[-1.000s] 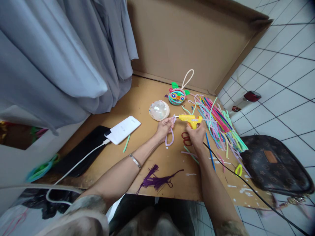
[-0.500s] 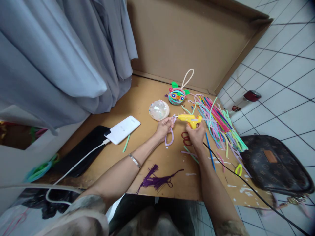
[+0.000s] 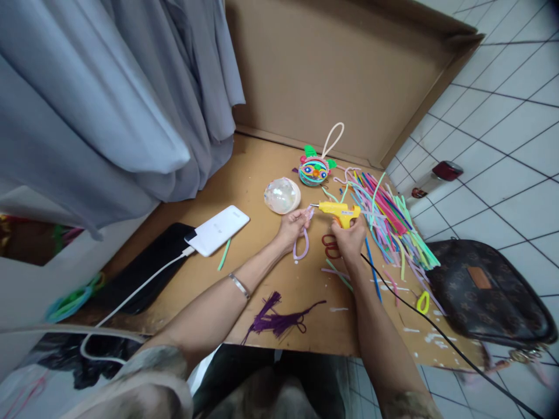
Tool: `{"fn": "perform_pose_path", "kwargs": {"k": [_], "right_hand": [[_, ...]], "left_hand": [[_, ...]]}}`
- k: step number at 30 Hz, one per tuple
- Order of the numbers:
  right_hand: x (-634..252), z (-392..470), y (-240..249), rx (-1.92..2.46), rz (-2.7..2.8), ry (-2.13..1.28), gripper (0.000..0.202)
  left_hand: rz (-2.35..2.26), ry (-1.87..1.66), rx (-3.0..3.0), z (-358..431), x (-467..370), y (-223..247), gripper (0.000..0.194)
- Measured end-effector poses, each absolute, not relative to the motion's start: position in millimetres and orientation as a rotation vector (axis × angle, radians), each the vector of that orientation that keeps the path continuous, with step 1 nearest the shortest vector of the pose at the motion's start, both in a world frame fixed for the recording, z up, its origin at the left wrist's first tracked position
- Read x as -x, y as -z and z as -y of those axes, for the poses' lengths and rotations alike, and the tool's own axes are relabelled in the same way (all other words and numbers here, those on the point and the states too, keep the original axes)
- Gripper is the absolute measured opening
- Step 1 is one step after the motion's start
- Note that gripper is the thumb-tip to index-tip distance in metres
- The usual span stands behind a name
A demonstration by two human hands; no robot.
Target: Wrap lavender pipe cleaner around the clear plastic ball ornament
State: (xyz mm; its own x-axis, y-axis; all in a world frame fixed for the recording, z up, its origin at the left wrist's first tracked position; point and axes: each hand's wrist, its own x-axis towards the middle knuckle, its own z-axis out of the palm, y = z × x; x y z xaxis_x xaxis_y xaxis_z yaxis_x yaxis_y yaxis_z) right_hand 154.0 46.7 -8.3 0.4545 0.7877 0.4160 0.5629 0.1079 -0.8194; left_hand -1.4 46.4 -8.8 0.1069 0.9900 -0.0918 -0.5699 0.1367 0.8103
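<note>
My left hand (image 3: 293, 227) pinches a light purple pipe cleaner (image 3: 301, 254), whose loop hangs down below the fingers. A yellow glue gun (image 3: 339, 210) is gripped in my right hand (image 3: 350, 237), its metal nozzle pointing left at the upper end of the purple piece, close to my left fingertips. Whether the nozzle touches it, I cannot tell. Just behind my left hand lies a clear round ball (image 3: 282, 195) with a pale rim. Red-handled scissors (image 3: 331, 247) lie beside my right wrist.
A decorated ball (image 3: 313, 170) with green ears stands at the back. Colourful pipe cleaners (image 3: 393, 218) are heaped at the right, near a dark bag (image 3: 493, 291). A purple tassel (image 3: 277, 321) lies at the front edge, a white power bank (image 3: 222, 230) at the left. The gun's black cord runs right.
The glue gun and my right hand have shifted slightly to the right. My left hand still holds the purple piece in nearly the same place.
</note>
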Motion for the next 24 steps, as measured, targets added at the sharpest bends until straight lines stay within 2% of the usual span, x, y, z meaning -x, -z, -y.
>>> {"fn": "perform_pose_path", "kwargs": {"k": [20,24], "right_hand": [[-152,-47,10,1.637,1.235,-0.29,0.039],[-167,-52,11,1.718,1.15,-0.181,0.037]], "left_hand": [[-0.757,-1.305,-0.717,-47,2,9,0.026],[-0.738,-1.298,-0.763,-45,1,12,0.031]]}}
